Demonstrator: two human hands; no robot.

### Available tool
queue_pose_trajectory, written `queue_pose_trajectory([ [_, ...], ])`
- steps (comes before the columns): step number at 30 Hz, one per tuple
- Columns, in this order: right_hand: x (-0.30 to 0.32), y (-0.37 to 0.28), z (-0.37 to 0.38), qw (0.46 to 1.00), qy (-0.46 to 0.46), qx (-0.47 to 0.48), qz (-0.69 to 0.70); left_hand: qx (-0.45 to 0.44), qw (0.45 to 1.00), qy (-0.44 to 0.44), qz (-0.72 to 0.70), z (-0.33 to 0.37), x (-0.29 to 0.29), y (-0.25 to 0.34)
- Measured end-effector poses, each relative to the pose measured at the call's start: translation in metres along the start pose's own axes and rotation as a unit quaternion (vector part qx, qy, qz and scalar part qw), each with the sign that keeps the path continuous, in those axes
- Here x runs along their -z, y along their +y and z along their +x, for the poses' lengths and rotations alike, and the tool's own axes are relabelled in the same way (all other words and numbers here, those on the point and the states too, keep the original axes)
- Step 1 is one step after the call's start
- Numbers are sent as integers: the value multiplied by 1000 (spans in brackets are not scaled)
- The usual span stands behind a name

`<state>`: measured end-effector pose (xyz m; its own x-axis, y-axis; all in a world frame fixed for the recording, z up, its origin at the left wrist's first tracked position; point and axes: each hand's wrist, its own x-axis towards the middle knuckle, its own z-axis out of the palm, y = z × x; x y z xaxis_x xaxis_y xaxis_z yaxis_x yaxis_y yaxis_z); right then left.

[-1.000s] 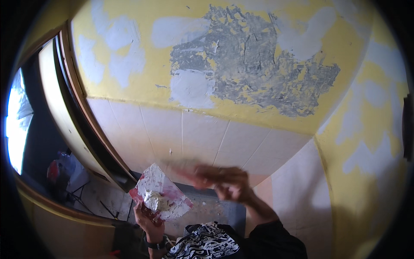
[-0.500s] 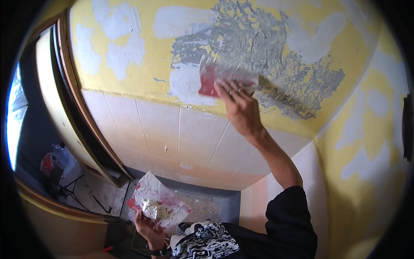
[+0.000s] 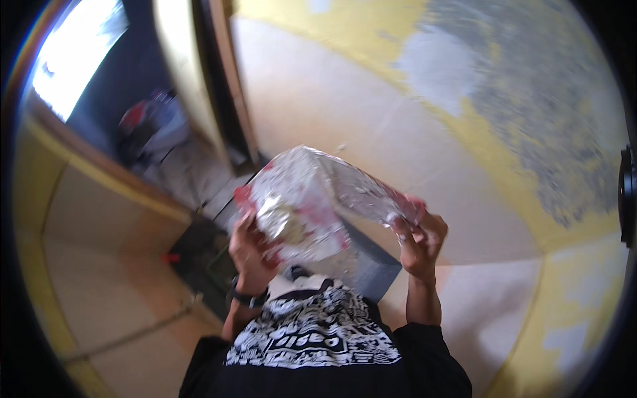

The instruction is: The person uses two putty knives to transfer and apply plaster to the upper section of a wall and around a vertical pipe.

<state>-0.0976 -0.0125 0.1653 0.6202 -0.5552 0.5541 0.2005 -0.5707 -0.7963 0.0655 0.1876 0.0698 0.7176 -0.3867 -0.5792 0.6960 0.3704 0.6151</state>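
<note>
My left hand [image 3: 250, 255] grips the lower left side of a red plastering board [image 3: 312, 199] smeared with white putty. A lump of pale putty [image 3: 279, 217] sits on that board near my fingers. In my right hand [image 3: 423, 242] is a second red, putty-coated plate, a wide putty spreader [image 3: 368, 191], pinched at its right end. Its far edge meets the upper edge of the board, so the two form a roof-like angle. Both are held in front of my chest, somewhat blurred by motion.
The yellow wall [image 3: 458, 142] at the upper right has a grey stripped patch [image 3: 531, 99] and a white filled spot [image 3: 439, 66]. Pale tiles [image 3: 318, 79] run below it. A doorway at the left shows a plastic bag [image 3: 162, 126] on the floor beyond.
My right hand has come down from the wall with the spreader and brought it against the board. The board is higher in view, and my view has turned toward the left and down.
</note>
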Motion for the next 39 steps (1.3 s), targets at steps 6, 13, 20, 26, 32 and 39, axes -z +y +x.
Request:
queue_pose_trajectory([
  [6,-22,56,-30,957,-180,222,-45,-150,970,-120,-149,-2,10,-10],
  [13,19,150,32,950,-185,179,-176,-216,975,-9,-44,4,11,-19],
  [20,-32,152,138,918,-340,-71,188,-226,967,112,-35,-5,-6,-17],
  [26,-94,187,196,716,-660,-70,218,-238,959,145,-43,-12,-16,-12],
  [32,-125,221,181,639,-701,-167,267,-344,922,152,-93,-9,-36,-31],
  [39,-142,215,178,624,-620,-272,390,-403,895,141,-130,-10,-48,-49],
])
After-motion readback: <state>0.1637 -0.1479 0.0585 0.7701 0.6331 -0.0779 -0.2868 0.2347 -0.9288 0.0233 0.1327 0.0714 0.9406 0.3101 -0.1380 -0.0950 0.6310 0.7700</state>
